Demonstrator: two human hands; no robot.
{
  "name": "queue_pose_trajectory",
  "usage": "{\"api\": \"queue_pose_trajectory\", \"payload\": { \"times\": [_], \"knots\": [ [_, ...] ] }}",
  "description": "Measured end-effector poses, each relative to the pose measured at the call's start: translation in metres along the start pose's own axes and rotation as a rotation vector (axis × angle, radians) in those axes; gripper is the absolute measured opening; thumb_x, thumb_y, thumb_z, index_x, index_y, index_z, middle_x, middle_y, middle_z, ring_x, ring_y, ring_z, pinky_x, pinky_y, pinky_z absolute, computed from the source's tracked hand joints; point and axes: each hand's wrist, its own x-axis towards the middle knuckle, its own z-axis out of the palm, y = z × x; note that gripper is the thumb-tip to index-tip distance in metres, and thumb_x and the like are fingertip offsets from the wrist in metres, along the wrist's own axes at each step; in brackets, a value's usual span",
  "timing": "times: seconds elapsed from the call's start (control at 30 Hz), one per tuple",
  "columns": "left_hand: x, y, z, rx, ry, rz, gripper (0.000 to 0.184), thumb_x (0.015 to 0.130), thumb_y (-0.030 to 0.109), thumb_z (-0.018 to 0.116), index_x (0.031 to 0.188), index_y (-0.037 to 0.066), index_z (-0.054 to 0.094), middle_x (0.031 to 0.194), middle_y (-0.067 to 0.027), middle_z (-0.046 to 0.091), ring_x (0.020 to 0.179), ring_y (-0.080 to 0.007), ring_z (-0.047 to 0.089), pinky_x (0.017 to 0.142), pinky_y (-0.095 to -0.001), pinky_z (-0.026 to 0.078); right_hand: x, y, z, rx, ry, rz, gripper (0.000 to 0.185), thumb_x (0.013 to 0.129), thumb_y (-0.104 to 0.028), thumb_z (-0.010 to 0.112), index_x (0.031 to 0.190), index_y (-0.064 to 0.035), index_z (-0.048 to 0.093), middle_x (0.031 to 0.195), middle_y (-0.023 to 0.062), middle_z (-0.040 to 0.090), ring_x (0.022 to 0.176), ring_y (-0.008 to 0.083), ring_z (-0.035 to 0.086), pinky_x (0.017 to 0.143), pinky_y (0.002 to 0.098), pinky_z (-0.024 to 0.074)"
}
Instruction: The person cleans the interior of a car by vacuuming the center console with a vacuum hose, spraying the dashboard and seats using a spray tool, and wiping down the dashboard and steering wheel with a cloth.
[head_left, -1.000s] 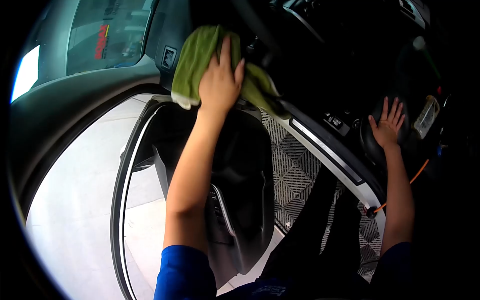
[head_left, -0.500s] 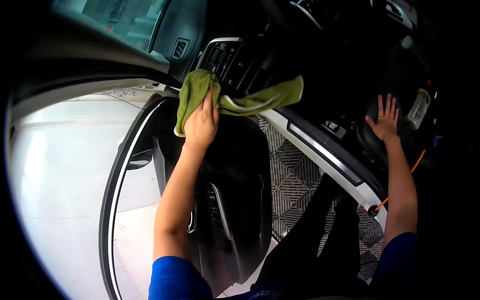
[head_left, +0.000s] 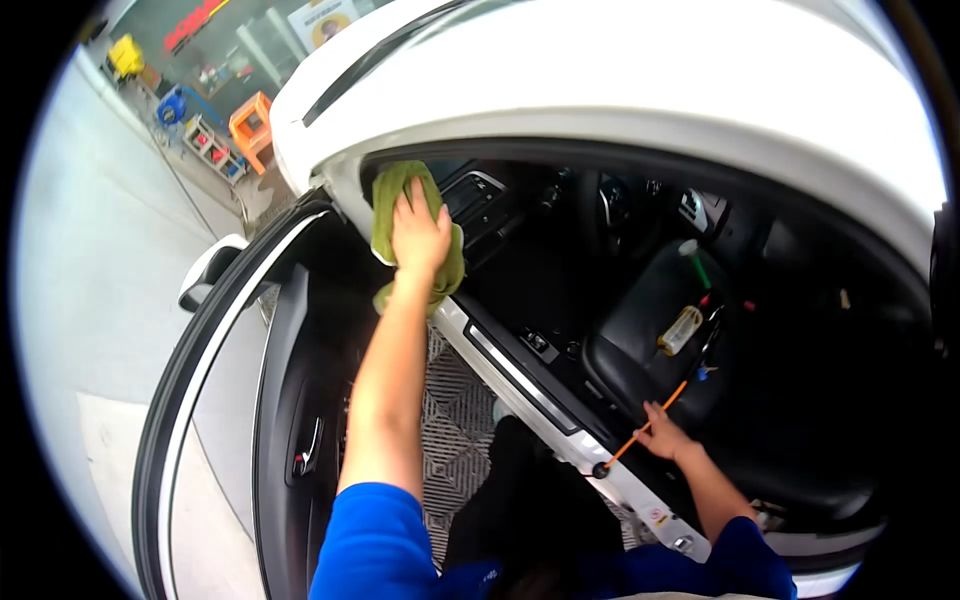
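Observation:
A green cloth [head_left: 402, 180] lies under my left hand [head_left: 420, 235] at the front corner of the car's door opening, beside the dashboard [head_left: 480, 205]. The fingers of my left hand press on the cloth, and part of it hangs below the palm. My right hand [head_left: 665, 434] is at the edge of the black seat [head_left: 640, 350], next to a thin orange rod [head_left: 650, 422] with a black round end. Its fingers are apart; whether they touch the rod is unclear. A clear bottle with yellowish contents [head_left: 681, 331] lies on the seat.
The open car door [head_left: 310, 400] stands on the left, with its mirror [head_left: 208, 272] outside. The white roof [head_left: 620, 70] arches overhead. A silver-trimmed sill [head_left: 525, 380] runs along the opening above a patterned floor mat [head_left: 452, 420]. An orange stool [head_left: 252, 128] stands at the upper left.
The view has pulled back outside the car, showing the roof and workshop. My right hand has left the seat's middle for its edge by the rod. The cloth is now bunched and hangs down.

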Motion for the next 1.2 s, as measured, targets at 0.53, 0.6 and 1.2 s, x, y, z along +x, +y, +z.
{"api": "queue_pose_trajectory", "payload": {
  "times": [0.53,0.6,1.2],
  "knots": [
    [0.000,0.008,0.052,-0.877,0.420,-1.035,0.048,0.097,0.029,0.035,0.134,-0.002,0.040,0.134,-0.0260,0.039,0.121,-0.0419,0.040,0.104,-0.0443,0.029,-0.147,-0.153,-0.033,0.012,-0.253,0.144,0.067,0.088,-0.027,0.062,0.141,0.0008,0.032,0.140,0.0242,0.040,0.131,0.0348,0.039,0.109,0.0401,0.0318],
    [-0.004,0.001,0.030,-1.012,0.309,-1.111,0.051,0.098,0.032,0.034,0.134,-0.004,0.039,0.134,-0.0245,0.042,0.121,-0.0385,0.043,0.104,-0.0412,0.030,-0.115,-0.141,-0.035,-0.048,-0.186,0.004,0.060,0.091,-0.023,0.058,0.140,0.0000,0.034,0.135,0.0235,0.046,0.123,0.0312,0.049,0.103,0.0380,0.0385],
    [-0.075,-0.139,0.232,-1.761,-0.100,-1.691,0.064,0.097,0.046,0.025,0.146,0.004,0.029,0.146,-0.0136,0.037,0.129,-0.0305,0.041,0.105,-0.0390,0.036,-0.138,-0.141,0.020,0.488,-0.023,0.381,0.044,0.094,-0.019,0.056,0.134,-0.0064,0.046,0.105,0.0126,0.064,0.092,0.0163,0.061,0.083,0.0286,0.0471]
  ]
}}
